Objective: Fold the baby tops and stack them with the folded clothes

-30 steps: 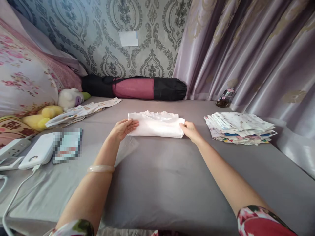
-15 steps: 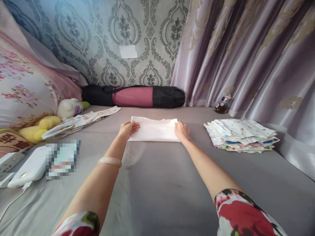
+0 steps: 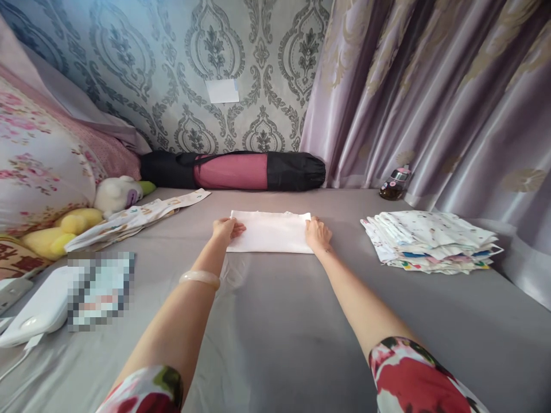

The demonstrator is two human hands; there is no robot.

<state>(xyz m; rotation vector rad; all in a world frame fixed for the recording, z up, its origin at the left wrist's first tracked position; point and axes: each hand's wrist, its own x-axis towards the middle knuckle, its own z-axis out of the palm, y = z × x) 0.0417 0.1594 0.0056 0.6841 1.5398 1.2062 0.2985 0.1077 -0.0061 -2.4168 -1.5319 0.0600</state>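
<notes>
A white cloth (image 3: 272,234), folded into a flat rectangle, lies across the middle of the grey bed sheet (image 3: 284,321). My left hand (image 3: 226,230) pinches its left side, fingers curled at the edge near the far corner. At the opposite end, my right hand (image 3: 319,234) is closed on the right edge by the far corner. Between the hands the cloth is spread fairly smooth, with a slightly uneven far edge. What kind of garment or cloth it is does not show.
Folded patterned clothes (image 3: 430,241) are stacked on the right, with a small bottle (image 3: 394,183) behind. A black and pink roll bag (image 3: 232,171) lies along the wall. To the left are patterned cloths (image 3: 142,218), plush toys (image 3: 116,195) and a white power bank (image 3: 43,307) with a cable.
The far edge of the white cloth has come down and looks straighter. Both hands keep their hold at the sides. The whole view has shifted slightly.
</notes>
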